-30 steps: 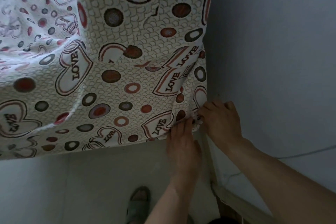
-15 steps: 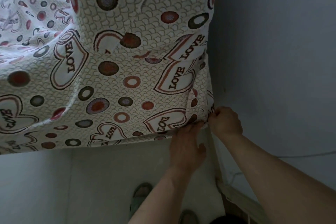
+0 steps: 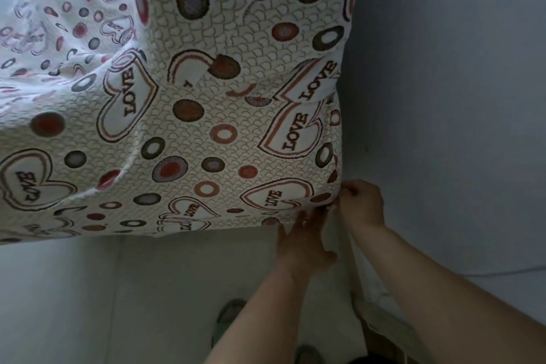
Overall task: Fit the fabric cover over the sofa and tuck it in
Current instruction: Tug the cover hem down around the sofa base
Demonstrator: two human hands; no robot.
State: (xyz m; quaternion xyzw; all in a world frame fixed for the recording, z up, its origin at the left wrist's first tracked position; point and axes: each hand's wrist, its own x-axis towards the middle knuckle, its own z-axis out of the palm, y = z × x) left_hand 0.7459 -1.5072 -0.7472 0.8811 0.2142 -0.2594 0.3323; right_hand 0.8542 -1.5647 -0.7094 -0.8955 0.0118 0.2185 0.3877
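The fabric cover (image 3: 206, 127) fills the upper left and middle of the view. It is white cloth with a scale-like weave, printed with red and brown rings, dots and hearts that read "LOVE". It is draped over the sofa, which is hidden beneath it. At the cover's far left the cloth bunches into loose folds, and a raised seam runs slanting down its left half. Its lower hem hangs free above the pale floor (image 3: 88, 289).

Below the hem, towards the cover's right end, a greenish slipper (image 3: 230, 313) rests on the floor, partly behind the left forearm.

The left hand (image 3: 304, 242) reaches up to the cover's lower right corner with its back to the camera. Its fingers (image 3: 300, 220) are straight and its thumb is spread, so the hand is released, with the fingertips meeting the hem from below. Whether they slip under the cloth cannot be told.

Just right of it, the right hand (image 3: 360, 204) is clenched on that same corner — its curled fingers grasp the cover's edge where the cloth turns against the wall.

The grey wall (image 3: 443, 97) stands right of the cover, close along its right edge. A thin cable (image 3: 502, 270) crosses the wall low down — below the cover's corner — and a pale skirting strip (image 3: 381, 322) runs along its foot.
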